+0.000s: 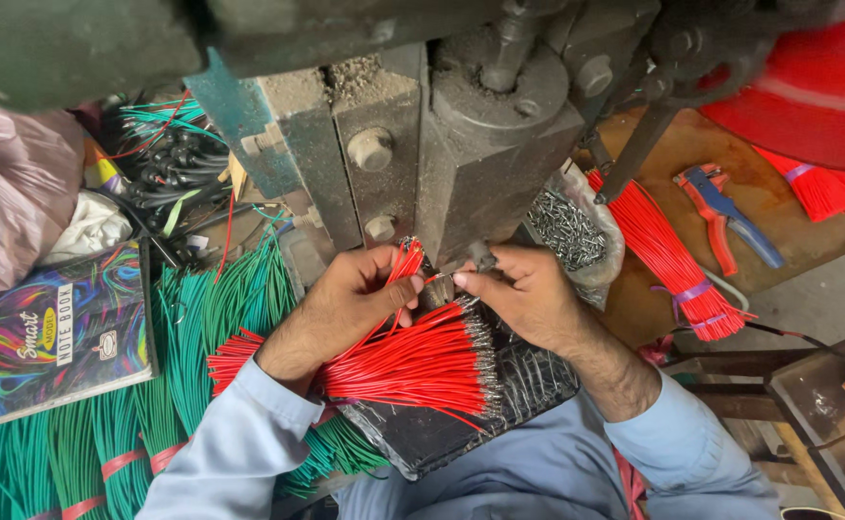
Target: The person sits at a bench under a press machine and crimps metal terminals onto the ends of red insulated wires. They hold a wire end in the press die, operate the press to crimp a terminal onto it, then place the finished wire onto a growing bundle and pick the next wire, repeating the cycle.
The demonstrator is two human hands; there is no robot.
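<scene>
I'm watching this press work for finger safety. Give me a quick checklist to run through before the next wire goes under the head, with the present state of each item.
1. Left hand grips the red wire bundle: ok.
2. Right hand pinches one wire end at the press head: ok.
3. Fingertips away from the press head: not ok, both sets sit right beneath it.
4. Wire end seated in the die: cannot tell, hidden by fingers.
5. Bag of metal terminals within reach beside the right hand: ok.
6. Finished ends in the bundle carry metal tips: ok.
</scene>
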